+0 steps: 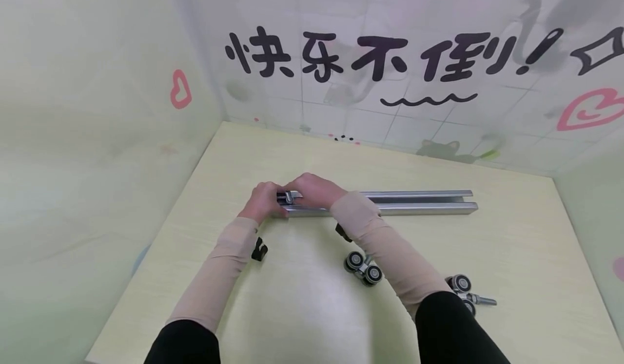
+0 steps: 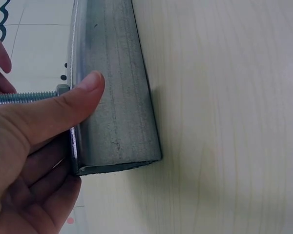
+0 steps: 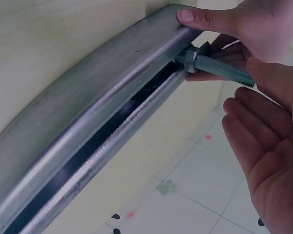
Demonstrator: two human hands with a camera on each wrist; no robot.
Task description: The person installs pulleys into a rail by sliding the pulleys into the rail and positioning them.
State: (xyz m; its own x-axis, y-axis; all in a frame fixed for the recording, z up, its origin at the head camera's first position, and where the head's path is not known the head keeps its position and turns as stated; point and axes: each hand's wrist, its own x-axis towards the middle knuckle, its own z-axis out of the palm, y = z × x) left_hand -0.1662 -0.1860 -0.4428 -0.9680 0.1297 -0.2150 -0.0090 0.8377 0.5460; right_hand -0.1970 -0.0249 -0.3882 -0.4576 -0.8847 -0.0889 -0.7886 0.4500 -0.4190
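A silvery metal rail [image 1: 424,208] with a slot along its top lies across the table. My left hand [image 1: 261,201] grips its left end, thumb [image 2: 83,92] along one side wall and fingers round the other side. From the slot near that end sticks out a threaded bolt [image 3: 224,69] with a nut [image 3: 190,59] on it. My right hand [image 1: 318,192] is beside the bolt, its fingers [image 3: 256,114] loosely extended and apart from the rail. The right thumb is at the bolt's tip; whether it touches cannot be told. Whatever the bolt joins inside the rail is hidden.
Nearer me on the table lie a roller trolley with small wheels [image 1: 355,260] and another roller trolley [image 1: 460,284] with its bolt pointing right. One black piece [image 1: 260,249] lies by the left forearm, another black piece [image 1: 342,233] by the right sleeve. Walls bound the table.
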